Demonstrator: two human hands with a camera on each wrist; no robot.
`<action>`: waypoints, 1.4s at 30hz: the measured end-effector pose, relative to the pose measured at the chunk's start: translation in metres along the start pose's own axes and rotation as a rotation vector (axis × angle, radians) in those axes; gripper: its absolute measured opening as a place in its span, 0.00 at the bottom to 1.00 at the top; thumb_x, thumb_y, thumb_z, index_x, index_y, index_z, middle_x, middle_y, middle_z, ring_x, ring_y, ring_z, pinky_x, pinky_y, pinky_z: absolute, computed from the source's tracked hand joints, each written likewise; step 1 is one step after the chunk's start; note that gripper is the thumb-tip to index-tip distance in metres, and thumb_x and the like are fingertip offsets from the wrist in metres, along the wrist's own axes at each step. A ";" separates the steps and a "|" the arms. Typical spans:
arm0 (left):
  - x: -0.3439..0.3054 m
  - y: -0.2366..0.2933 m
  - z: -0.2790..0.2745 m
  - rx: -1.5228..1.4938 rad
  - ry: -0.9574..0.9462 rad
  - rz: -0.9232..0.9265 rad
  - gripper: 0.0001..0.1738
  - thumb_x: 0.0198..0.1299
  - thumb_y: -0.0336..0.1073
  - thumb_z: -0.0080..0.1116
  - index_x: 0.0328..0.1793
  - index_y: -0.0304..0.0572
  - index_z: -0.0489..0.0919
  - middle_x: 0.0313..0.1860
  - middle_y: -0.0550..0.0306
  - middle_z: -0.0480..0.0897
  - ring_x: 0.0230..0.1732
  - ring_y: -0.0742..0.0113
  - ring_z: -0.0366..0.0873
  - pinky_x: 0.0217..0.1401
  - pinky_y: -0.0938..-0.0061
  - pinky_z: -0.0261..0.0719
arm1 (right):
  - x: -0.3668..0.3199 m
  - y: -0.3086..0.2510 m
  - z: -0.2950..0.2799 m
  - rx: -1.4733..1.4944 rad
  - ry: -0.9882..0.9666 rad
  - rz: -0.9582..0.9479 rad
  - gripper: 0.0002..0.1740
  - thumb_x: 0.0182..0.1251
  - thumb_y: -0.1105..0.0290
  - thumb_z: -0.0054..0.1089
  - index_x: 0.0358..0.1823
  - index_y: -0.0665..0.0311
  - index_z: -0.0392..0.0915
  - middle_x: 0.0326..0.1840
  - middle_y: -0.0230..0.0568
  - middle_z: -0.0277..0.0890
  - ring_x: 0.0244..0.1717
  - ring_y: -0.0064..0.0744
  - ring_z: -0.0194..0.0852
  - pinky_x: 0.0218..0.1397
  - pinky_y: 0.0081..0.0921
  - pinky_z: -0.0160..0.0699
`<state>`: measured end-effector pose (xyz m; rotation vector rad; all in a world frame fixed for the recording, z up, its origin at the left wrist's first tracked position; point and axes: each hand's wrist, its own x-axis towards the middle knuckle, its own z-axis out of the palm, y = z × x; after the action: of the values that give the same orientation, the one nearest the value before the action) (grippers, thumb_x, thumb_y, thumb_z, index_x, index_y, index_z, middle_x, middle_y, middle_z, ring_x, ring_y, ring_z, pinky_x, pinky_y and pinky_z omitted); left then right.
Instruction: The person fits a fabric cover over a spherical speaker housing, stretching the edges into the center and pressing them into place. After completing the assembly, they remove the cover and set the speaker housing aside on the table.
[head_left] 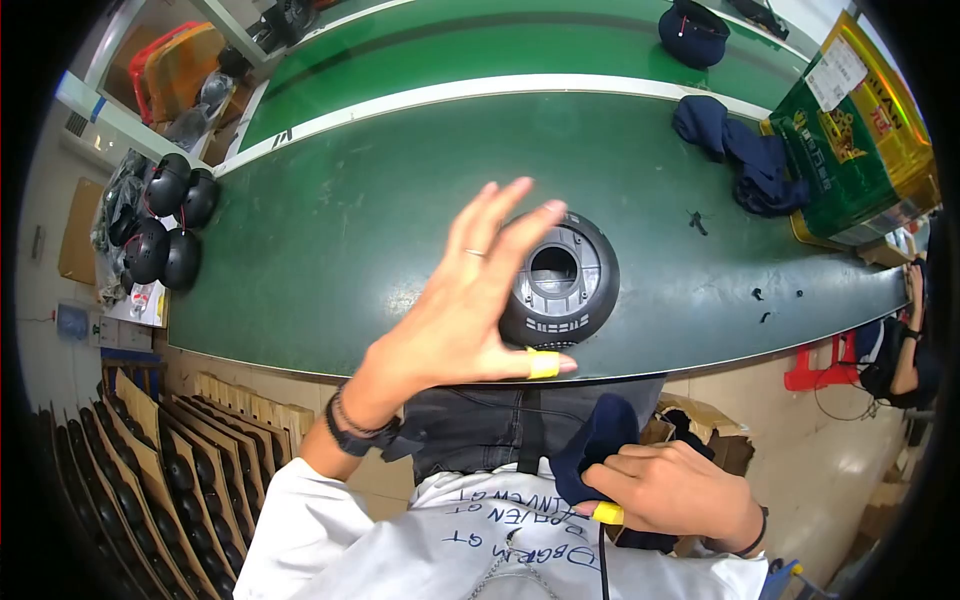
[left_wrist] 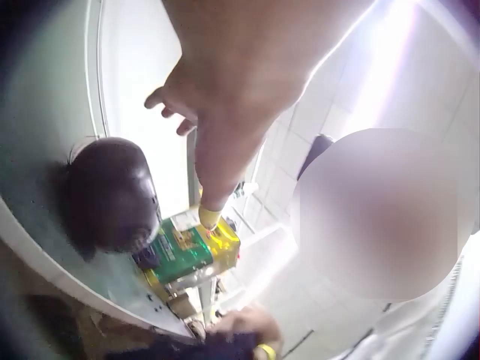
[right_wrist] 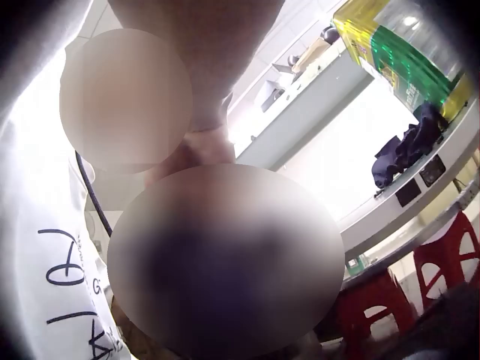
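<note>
A round black housing (head_left: 562,282) with a grey ribbed inside and a square hole lies on the green table (head_left: 350,250) near its front edge. My left hand (head_left: 468,305) hovers just left of it with fingers spread straight and yellow tape on the thumb; it holds nothing. In the left wrist view the same open left hand (left_wrist: 204,112) is above the dark housing (left_wrist: 109,196). My right hand (head_left: 672,488) is down at my waist, its fingers curled round a dark blue cloth (head_left: 598,440), with yellow tape on its thumb. The right wrist view is mostly blurred.
Crumpled blue cloths (head_left: 745,150) and a green-and-yellow carton (head_left: 850,130) sit at the table's right end. Black domes (head_left: 165,222) are piled off the left end, above cardboard trays of them (head_left: 150,470). A red stool (head_left: 815,365) and another person (head_left: 900,350) are at right.
</note>
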<state>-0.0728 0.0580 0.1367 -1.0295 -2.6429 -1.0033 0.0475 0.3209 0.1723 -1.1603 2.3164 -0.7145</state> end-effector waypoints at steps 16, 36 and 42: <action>-0.043 0.022 0.019 -0.089 -0.111 0.003 0.55 0.43 0.50 0.84 0.80 0.54 0.69 0.81 0.39 0.60 0.79 0.28 0.58 0.79 0.39 0.65 | -0.013 0.016 0.025 0.201 -0.040 -0.170 0.10 0.71 0.59 0.64 0.45 0.57 0.83 0.36 0.32 0.71 0.41 0.30 0.76 0.47 0.29 0.72; -0.102 0.045 0.019 -0.084 -0.499 0.185 0.30 0.62 0.27 0.63 0.73 0.47 0.78 0.58 0.55 0.79 0.65 0.59 0.76 0.69 0.64 0.72 | -0.004 0.017 0.017 0.399 -0.189 -0.324 0.19 0.61 0.66 0.67 0.55 0.55 0.83 0.46 0.26 0.78 0.50 0.25 0.77 0.54 0.27 0.61; -0.113 0.025 0.025 -0.635 -0.529 0.190 0.06 0.71 0.32 0.60 0.50 0.40 0.78 0.62 0.55 0.82 0.79 0.52 0.69 0.75 0.53 0.69 | -0.009 0.017 0.012 0.422 -0.161 -0.256 0.17 0.68 0.61 0.67 0.56 0.54 0.85 0.44 0.26 0.82 0.49 0.27 0.80 0.57 0.28 0.62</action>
<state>0.0321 0.0248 0.0923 -1.8583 -2.5447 -1.7898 0.0496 0.3337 0.1540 -1.2669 1.7870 -1.0956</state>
